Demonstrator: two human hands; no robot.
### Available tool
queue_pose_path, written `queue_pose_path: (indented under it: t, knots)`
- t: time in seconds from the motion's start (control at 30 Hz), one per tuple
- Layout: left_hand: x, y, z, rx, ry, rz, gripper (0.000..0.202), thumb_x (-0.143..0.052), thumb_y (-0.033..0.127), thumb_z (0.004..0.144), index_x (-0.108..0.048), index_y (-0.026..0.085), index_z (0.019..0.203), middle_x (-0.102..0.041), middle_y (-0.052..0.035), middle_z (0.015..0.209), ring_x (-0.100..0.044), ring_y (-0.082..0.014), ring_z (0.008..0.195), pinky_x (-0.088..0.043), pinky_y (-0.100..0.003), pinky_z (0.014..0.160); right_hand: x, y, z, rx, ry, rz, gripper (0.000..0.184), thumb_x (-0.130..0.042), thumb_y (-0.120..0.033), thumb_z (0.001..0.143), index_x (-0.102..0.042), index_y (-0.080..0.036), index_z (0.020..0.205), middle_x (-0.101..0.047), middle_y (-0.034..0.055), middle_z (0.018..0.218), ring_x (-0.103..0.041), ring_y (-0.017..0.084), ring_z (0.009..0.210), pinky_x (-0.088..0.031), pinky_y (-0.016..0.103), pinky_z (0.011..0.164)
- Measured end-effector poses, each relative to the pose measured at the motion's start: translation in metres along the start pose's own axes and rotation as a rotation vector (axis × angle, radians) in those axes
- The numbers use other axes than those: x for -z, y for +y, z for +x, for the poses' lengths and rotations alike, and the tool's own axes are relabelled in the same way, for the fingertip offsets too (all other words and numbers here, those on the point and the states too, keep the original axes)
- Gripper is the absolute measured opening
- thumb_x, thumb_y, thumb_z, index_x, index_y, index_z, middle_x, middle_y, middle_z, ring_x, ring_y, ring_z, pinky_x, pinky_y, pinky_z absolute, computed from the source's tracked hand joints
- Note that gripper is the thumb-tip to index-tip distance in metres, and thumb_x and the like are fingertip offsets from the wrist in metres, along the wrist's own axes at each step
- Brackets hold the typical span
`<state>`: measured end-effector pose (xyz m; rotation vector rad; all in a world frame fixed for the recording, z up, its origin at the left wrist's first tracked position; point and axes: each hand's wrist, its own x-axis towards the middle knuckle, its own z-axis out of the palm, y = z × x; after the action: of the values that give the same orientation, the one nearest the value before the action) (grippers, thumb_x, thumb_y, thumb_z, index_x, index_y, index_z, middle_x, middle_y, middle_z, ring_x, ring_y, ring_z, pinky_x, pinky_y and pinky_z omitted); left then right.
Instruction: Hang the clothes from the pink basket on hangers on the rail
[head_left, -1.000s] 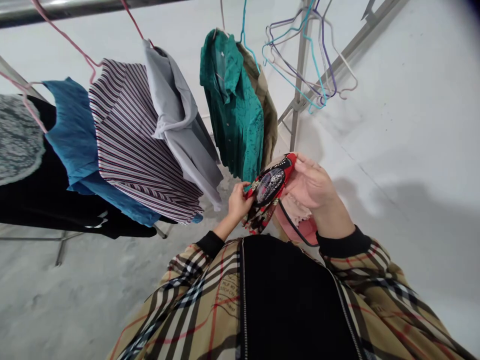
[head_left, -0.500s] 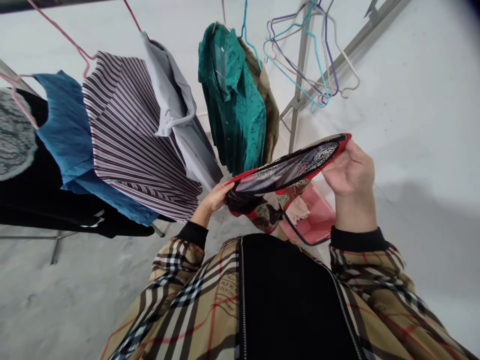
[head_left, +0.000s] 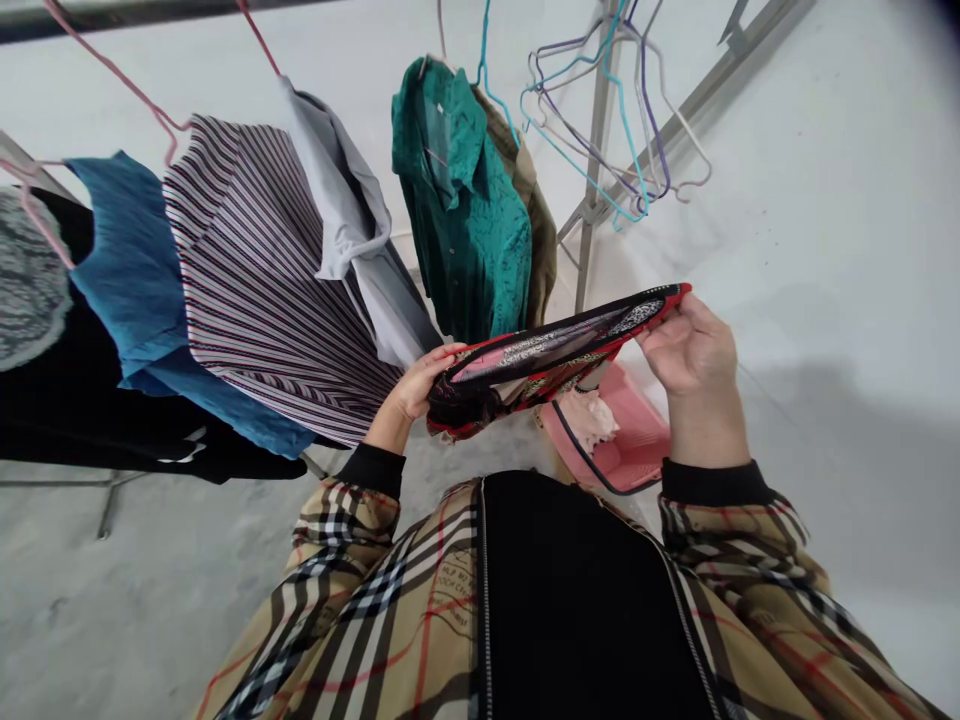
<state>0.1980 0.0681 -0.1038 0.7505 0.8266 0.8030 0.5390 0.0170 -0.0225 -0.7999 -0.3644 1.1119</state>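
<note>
A patterned garment (head_left: 555, 355) in red, black and grey is stretched between my hands in front of my chest, its opening facing up. My left hand (head_left: 416, 385) pinches its left end, thumb and fingers closed on the cloth. At the other end, my right hand (head_left: 694, 345) grips the red edge, held slightly higher. What kind of garment it is I cannot make out. Below it stands a pink basket (head_left: 637, 440) with a dark rim and a pale pink cloth (head_left: 589, 418) inside.
On the rack's bar (head_left: 150, 15) hang a green shirt (head_left: 465, 220), a grey garment (head_left: 352, 220), a striped shirt (head_left: 262, 270), a blue top (head_left: 142, 280) and a black garment (head_left: 75, 420). Several bare hangers (head_left: 600, 130) hang at the upper right, before a white wall (head_left: 847, 250).
The garment's left end has moved a little left and up with my left hand, and the cloth is drawn tauter. My right hand has shifted slightly left and down. More of the basket shows.
</note>
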Motion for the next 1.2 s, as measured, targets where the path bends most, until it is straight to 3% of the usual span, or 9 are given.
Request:
queue_pose_path:
  t: [0.13,0.27,0.37,0.57,0.63,0.73,0.8,1.03,1.2]
  knots:
    - [-0.010,0.009,-0.016,0.043,-0.150,0.044,0.055,-0.080,0.043,0.068,-0.069,0.018,0.116,-0.072,-0.0098,0.115,-0.070,-0.0216,0.094,-0.055,-0.030,0.081,0.011,0.003,0.007,0.019,0.003,-0.030,0.006,-0.065,-0.023,0.075,-0.061,-0.025,0.072,-0.069,-0.0042,0.074,-0.064,0.014,0.073,-0.055,0.030,0.072]
    - [-0.019,0.017,-0.042,0.191,-0.316,0.257,0.046,-0.087,0.042,0.057,-0.077,0.014,0.091,-0.072,-0.0047,0.070,-0.060,-0.0137,0.054,-0.044,-0.020,0.047,0.025,-0.001,0.014,0.029,-0.036,-0.185,0.016,-0.075,-0.030,0.068,-0.062,-0.023,0.075,-0.068,-0.0035,0.075,-0.064,0.014,0.071,-0.056,0.029,0.068]
    - [-0.030,0.023,-0.062,0.158,-0.240,0.238,0.032,-0.088,0.040,0.055,-0.071,0.013,0.062,-0.059,0.0004,0.049,-0.047,-0.0076,0.040,-0.035,-0.018,0.039,0.039,-0.004,0.019,-0.050,-0.111,-0.442,0.021,-0.078,-0.034,0.065,-0.065,-0.021,0.076,-0.068,-0.0006,0.072,-0.063,0.015,0.066,-0.055,0.030,0.064]
    - [-0.062,0.028,-0.093,0.039,-0.065,-0.053,0.036,-0.090,0.040,0.046,-0.073,0.017,0.066,-0.065,-0.0015,0.055,-0.053,-0.0104,0.043,-0.045,-0.020,0.043,0.054,-0.008,0.049,-0.149,-0.387,-1.187,0.019,-0.073,-0.035,0.068,-0.070,-0.017,0.069,-0.067,0.0034,0.064,-0.056,0.014,0.058,-0.046,0.027,0.057]
    - [-0.068,0.026,-0.099,0.075,-0.108,-0.048,0.033,-0.090,0.039,0.048,-0.072,0.016,0.063,-0.064,-0.0016,0.053,-0.053,-0.0104,0.043,-0.045,-0.020,0.043,0.047,-0.009,0.070,0.056,-0.332,-1.293,0.022,-0.068,-0.038,0.073,-0.072,-0.016,0.075,-0.070,0.0050,0.070,-0.058,0.016,0.062,-0.047,0.029,0.061]
    - [-0.071,0.023,-0.105,0.115,-0.193,-0.059,0.031,-0.089,0.037,0.054,-0.071,0.013,0.063,-0.061,-0.0009,0.049,-0.054,-0.0093,0.043,-0.045,-0.018,0.046,0.025,-0.010,0.102,0.522,-0.093,-1.291,0.029,-0.058,-0.038,0.080,-0.073,-0.015,0.090,-0.072,0.0076,0.085,-0.061,0.018,0.072,-0.050,0.033,0.073]
    - [-0.069,0.021,-0.107,0.122,-0.234,-0.080,0.031,-0.088,0.037,0.057,-0.072,0.011,0.066,-0.062,-0.0019,0.052,-0.056,-0.0101,0.046,-0.048,-0.020,0.051,0.007,-0.008,0.119,0.691,0.006,-1.291,0.034,-0.056,-0.037,0.081,-0.073,-0.012,0.098,-0.073,0.0106,0.093,-0.063,0.020,0.076,-0.050,0.034,0.077]
    - [-0.062,0.017,-0.112,0.071,-0.193,-0.137,0.029,-0.087,0.034,0.060,-0.073,0.011,0.070,-0.062,-0.0008,0.053,-0.055,-0.0086,0.047,-0.048,-0.019,0.053,-0.037,0.007,0.140,0.715,0.136,-1.389,0.029,-0.058,-0.038,0.082,-0.076,-0.016,0.088,-0.074,0.0090,0.085,-0.066,0.024,0.081,-0.048,0.033,0.077]
    - [-0.068,0.025,-0.119,0.075,-0.134,-0.103,0.029,-0.087,0.033,0.061,-0.074,0.011,0.073,-0.068,-0.0034,0.062,-0.060,-0.0109,0.054,-0.050,-0.021,0.060,-0.054,0.018,0.151,0.657,0.048,-1.266,0.024,-0.060,-0.034,0.079,-0.074,-0.015,0.085,-0.072,0.0077,0.079,-0.065,0.024,0.080,-0.048,0.033,0.075]
